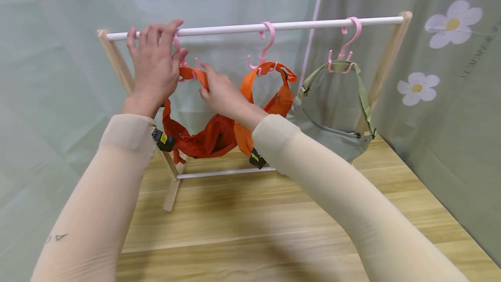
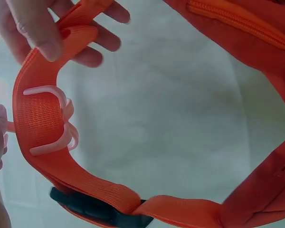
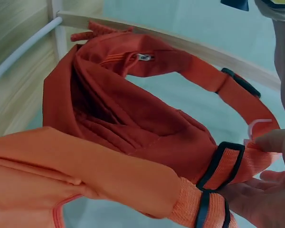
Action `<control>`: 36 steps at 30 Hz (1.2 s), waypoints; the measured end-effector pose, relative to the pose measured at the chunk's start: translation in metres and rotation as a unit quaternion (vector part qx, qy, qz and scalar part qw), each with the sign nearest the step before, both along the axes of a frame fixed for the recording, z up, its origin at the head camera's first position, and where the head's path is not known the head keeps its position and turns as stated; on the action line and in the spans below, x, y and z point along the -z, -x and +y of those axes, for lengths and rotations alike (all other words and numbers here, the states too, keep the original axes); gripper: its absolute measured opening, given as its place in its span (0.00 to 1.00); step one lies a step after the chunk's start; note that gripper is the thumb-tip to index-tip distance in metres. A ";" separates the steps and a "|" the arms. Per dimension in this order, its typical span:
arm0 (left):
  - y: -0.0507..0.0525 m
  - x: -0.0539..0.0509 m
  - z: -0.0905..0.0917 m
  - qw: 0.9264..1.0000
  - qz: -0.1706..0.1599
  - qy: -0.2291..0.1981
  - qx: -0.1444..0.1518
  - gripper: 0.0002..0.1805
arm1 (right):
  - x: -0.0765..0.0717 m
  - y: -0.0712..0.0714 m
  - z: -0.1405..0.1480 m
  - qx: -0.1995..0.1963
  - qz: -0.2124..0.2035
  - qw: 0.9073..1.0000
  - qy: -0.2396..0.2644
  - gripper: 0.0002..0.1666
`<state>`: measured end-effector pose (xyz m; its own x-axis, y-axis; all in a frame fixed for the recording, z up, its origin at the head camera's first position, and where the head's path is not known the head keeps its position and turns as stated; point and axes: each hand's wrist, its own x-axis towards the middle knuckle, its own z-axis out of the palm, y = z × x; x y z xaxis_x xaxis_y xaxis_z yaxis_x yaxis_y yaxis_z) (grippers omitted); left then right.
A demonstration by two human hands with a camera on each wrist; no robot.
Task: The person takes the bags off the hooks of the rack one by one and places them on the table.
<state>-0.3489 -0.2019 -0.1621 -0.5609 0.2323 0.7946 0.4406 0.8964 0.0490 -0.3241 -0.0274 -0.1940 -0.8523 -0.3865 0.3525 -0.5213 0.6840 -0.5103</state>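
Note:
A dark orange bag [image 1: 209,138] hangs by its strap from the prongs of the leftmost pink hook [image 2: 61,118]. My left hand [image 1: 154,62] is at the rail's left end, fingers over the white rail [image 1: 227,30] beside the top of that hook. With thumb and fingers my right hand [image 1: 223,90] holds the orange strap [image 3: 242,161] just right of the hook; in the left wrist view the right hand [image 2: 33,28] has the strap between thumb and fingers. The strap's black buckle [image 2: 99,209] lies below the prongs.
On the middle hook [image 1: 268,47] hangs a brighter orange bag [image 1: 279,101], close to my right forearm. A grey-green bag [image 1: 332,138] hangs from the right hook [image 1: 354,38]. The rack's wooden legs [image 1: 385,64] stand on a wood-grain surface [image 1: 235,229], with curtains behind.

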 end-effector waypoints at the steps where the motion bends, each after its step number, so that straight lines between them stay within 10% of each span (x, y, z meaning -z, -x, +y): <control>1: 0.000 0.000 0.000 1.000 -0.003 -0.001 0.000 0.31 | -0.001 0.000 0.000 0.000 -0.003 1.000 0.012 0.39; 17: -0.014 -0.020 0.003 0.995 -0.077 -0.058 0.014 0.29 | -0.027 -0.011 0.009 -0.122 0.042 0.975 0.181 0.24; 36: -0.025 -0.015 -0.003 0.996 -0.089 -0.016 0.021 0.35 | -0.025 -0.021 0.022 -0.184 0.066 0.965 0.177 0.21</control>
<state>-0.3236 -0.2054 -0.1475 -0.6838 0.2347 0.6909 0.4592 0.8743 0.1575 -0.3028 -0.0053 -0.1693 -0.6191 -0.4893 0.6142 -0.7720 0.2356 -0.5904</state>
